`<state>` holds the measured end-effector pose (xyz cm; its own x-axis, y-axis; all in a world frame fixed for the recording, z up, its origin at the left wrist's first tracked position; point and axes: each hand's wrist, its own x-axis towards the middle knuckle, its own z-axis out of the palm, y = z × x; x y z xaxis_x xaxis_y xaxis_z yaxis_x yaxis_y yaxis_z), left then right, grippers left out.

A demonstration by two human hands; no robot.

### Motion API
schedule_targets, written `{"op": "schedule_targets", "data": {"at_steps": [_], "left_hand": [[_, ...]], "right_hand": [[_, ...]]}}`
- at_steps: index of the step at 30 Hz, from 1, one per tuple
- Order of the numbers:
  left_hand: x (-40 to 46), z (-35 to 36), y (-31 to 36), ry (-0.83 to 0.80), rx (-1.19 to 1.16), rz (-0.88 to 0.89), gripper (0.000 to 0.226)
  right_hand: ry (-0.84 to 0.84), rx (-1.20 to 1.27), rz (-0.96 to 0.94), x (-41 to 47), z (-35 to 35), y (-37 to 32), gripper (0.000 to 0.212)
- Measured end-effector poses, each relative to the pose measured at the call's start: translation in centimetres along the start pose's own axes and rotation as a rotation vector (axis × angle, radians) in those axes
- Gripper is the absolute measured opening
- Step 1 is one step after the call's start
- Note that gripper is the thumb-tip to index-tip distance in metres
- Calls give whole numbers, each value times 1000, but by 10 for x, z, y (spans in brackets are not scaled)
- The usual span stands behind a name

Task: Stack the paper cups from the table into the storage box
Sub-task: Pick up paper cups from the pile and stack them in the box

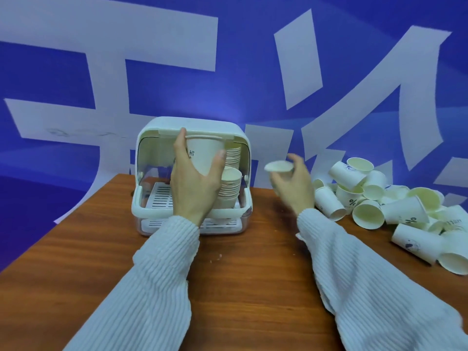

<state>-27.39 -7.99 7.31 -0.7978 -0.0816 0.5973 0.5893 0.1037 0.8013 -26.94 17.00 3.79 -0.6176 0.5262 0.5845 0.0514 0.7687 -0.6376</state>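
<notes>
Sleeved left hand (196, 173) gripped an upright cup (204, 154) before the storage box (157, 130); right hand (291, 181) pinched another cup (278, 166); misaligned nesting might topple the stacks (231, 183).

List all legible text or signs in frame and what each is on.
"Hi": white paper cup gripped by the left hand.
"%": loose white paper cup in the pile.
"%": tipped white paper cup further right.
Dark prints on other pile cups: too blurred.
Large white characters on the blue backdrop: cropped, unreadable.
</notes>
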Motion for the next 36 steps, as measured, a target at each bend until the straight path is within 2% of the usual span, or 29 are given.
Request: {"op": "schedule_targets", "data": {"at_steps": [2, 3, 6, 11, 16, 20, 22, 24, 26, 29, 32, 36], "left_hand": [[5, -5, 0, 59, -61, -17, 77], [8, -8, 1, 89, -87, -31, 74], [12, -13, 1, 144, -151, -63, 68], [13, -15, 4, 170, -166, -64, 64], [14, -11, -2, 146, -185, -63, 67], [14, -9, -4, 144, -159, -54, 65], [15, -9, -5, 140, -156, -53, 65], [14, -8, -6, 128, -156, -54, 65], [13, -8, -8, 103, -152, -59, 64], [13, -8, -9, 96, -150, -66, 63], [12, -8, -9, 105, -191, -61, 66], [21, 4, 2, 87, -175, -24, 69]], "right_hand": [[127, 352, 49, -2, -20, -26, 59], [139, 451, 40, -4, -27, -41, 56], [-9, 544, -86, -10, -35, -83, 52], [-240, 409, -196, -21, -9, -117, 48], [-199, 259, -387, -22, 5, -117, 31], [-202, 237, -411, -18, 6, -114, 26], [-280, 141, -421, -17, 9, -109, 27], [-423, 4, -419, -20, 11, -104, 34], [-553, -150, -404, -27, 13, -100, 52], [-654, -420, -433, -33, 11, -97, 72], [-690, -301, -365, -35, 6, -94, 84], [-482, 56, -274, -48, -5, -87, 76]]}}
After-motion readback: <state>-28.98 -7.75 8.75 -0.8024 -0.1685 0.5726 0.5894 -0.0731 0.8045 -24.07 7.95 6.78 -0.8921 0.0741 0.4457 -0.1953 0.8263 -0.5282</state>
